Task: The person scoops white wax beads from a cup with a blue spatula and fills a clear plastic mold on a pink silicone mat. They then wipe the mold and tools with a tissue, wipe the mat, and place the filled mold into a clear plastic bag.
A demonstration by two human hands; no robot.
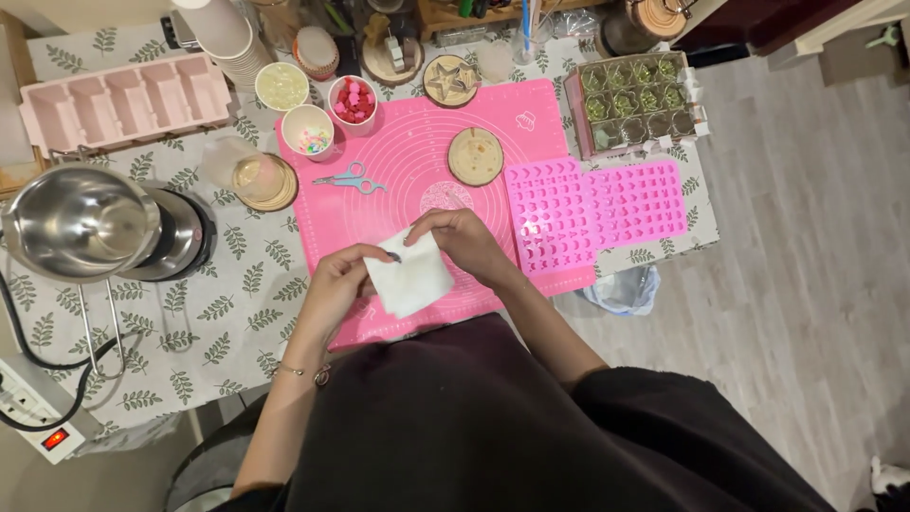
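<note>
I am pinching a white paper towel [409, 275] between both hands, left hand [334, 284] gripping its near edge, right hand [464, 242] closing over the top, probably wrapping a small dark piece I can barely make out. I am holding it just above the pink mat [417, 133], keeping clear of the scissors [351, 179] and the pink moulds [592, 210] lying beside.

Two hands, the left [334, 284] and the right [462, 242], share one white tissue [409, 277]. Beyond the fingers lie one pair of scissors [352, 179], two wooden discs [475, 155], and three small cups [308, 130]. To the right hand's outer side sit two pink silicone moulds [592, 207].
</note>
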